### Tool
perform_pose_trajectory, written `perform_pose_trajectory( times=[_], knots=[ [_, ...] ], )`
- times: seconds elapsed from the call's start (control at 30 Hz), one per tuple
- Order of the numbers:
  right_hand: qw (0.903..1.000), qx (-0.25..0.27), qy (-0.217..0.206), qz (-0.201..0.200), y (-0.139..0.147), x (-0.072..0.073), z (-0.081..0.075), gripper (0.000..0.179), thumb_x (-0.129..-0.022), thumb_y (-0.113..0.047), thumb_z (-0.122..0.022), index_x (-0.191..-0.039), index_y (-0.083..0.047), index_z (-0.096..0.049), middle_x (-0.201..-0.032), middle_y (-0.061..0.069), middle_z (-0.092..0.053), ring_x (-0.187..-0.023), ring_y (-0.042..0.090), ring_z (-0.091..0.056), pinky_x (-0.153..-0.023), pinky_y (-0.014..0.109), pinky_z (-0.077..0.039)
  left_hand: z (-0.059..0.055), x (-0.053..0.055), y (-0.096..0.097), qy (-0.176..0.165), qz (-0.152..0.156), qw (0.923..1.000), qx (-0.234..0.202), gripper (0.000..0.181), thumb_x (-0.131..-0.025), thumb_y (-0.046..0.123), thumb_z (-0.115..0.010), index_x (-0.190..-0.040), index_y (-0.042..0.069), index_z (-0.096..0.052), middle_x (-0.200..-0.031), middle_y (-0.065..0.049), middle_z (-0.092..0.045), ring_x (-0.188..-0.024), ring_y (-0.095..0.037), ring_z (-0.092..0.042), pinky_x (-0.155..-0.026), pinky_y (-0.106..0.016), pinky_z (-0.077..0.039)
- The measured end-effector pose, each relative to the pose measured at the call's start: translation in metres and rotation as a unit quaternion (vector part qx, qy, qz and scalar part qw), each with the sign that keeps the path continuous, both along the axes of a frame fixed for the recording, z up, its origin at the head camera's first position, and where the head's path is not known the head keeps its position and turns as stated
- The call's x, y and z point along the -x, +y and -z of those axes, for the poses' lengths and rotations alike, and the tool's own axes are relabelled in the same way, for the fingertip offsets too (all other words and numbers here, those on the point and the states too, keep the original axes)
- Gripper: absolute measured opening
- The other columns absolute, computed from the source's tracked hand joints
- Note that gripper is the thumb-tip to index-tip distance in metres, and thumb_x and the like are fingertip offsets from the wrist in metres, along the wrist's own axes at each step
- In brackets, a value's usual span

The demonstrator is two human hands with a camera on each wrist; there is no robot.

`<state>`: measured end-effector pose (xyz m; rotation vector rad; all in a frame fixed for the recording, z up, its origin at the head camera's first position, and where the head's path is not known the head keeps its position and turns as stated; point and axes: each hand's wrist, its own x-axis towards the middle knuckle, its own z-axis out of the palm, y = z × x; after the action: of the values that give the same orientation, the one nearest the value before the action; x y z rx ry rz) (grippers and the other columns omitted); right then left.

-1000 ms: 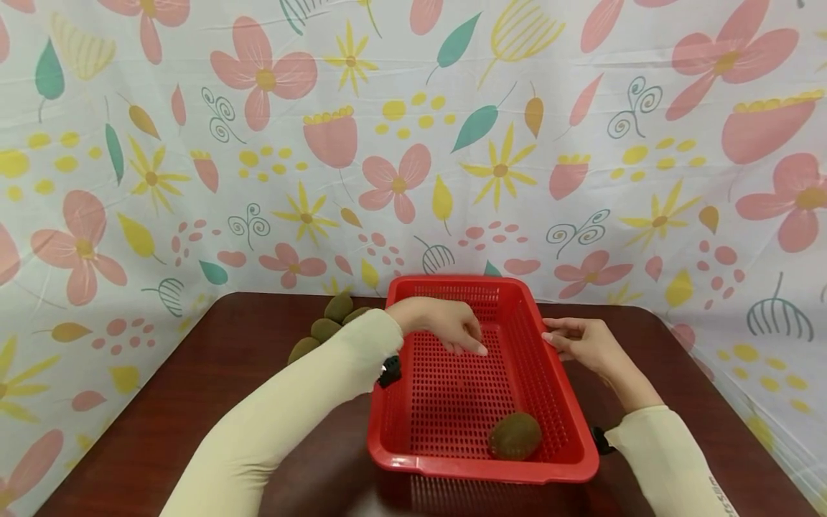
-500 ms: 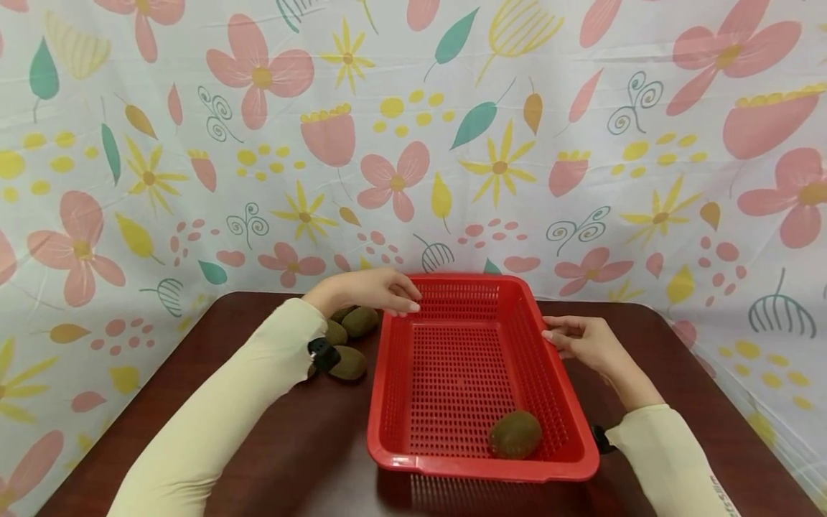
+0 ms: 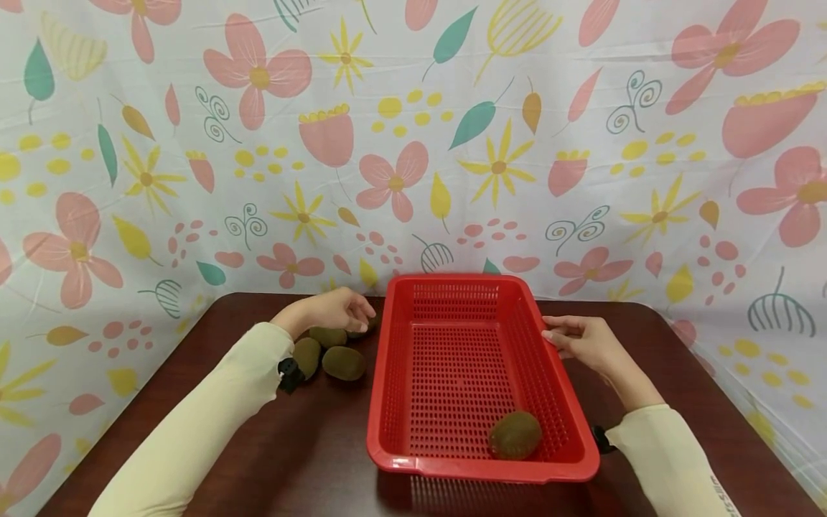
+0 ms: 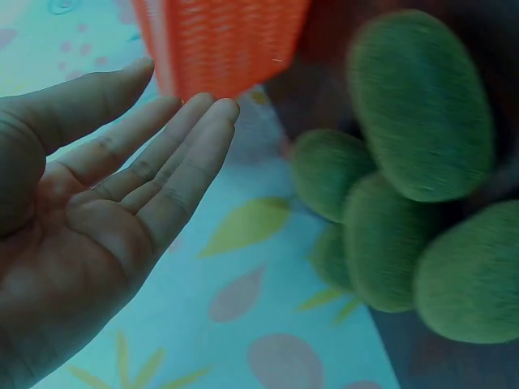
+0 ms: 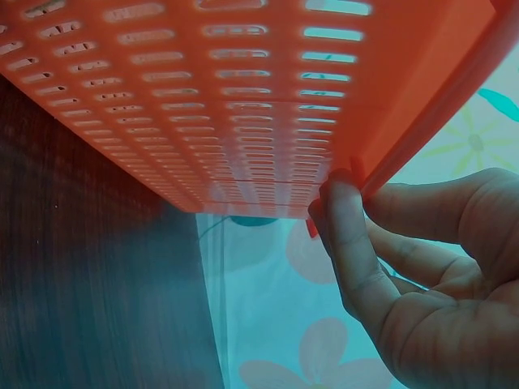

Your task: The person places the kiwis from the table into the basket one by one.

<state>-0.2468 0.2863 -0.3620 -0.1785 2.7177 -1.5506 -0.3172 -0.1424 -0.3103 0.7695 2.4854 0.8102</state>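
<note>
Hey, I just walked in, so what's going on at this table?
Someone is handling kiwis and a red basket on a dark table. Their right hand grips the basket's right rim. Their left hand is open and empty, close to the loose kiwis grouped on the table to the left of the basket; at least five are there. Just one kiwi lies inside the basket, in the near right corner.
</note>
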Motion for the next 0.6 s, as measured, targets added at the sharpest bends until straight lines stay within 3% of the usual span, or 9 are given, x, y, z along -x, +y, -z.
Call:
perform_pose_trajectory(
  times=[0.33, 0.6],
  knots=[
    [1.0, -0.001, -0.002, 0.0, -0.001, -0.001, -0.001, 0.049, -0.094, -0.013, -0.063, -0.133, 0.014, -0.048, -0.103, 0.024, -0.068, -0.076, 0.019, -0.069, -0.069, 0.037, -0.058, 0.031, 0.0, -0.014, -0.026, 0.015, 0.9993, 0.023, 0.035, -0.085, -0.004, -0.068, -0.118, -0.009, -0.06, -0.108, -0.019, -0.065, -0.1, -0.026, -0.064, -0.082, -0.031, -0.053],
    [1.0, -0.002, -0.001, -0.001, 0.0, 0.0, 0.0, 0.049, -0.095, -0.012, -0.062, -0.133, 0.014, -0.048, -0.103, 0.024, -0.068, -0.076, 0.018, -0.069, -0.069, 0.037, -0.058, 0.042, -0.003, -0.019, 0.016, 0.057, 0.9946, 0.085, 0.04, -0.082, -0.003, -0.072, -0.12, -0.007, -0.061, -0.118, -0.018, -0.062, -0.113, -0.032, -0.057, -0.094, -0.038, -0.048]
  ],
)
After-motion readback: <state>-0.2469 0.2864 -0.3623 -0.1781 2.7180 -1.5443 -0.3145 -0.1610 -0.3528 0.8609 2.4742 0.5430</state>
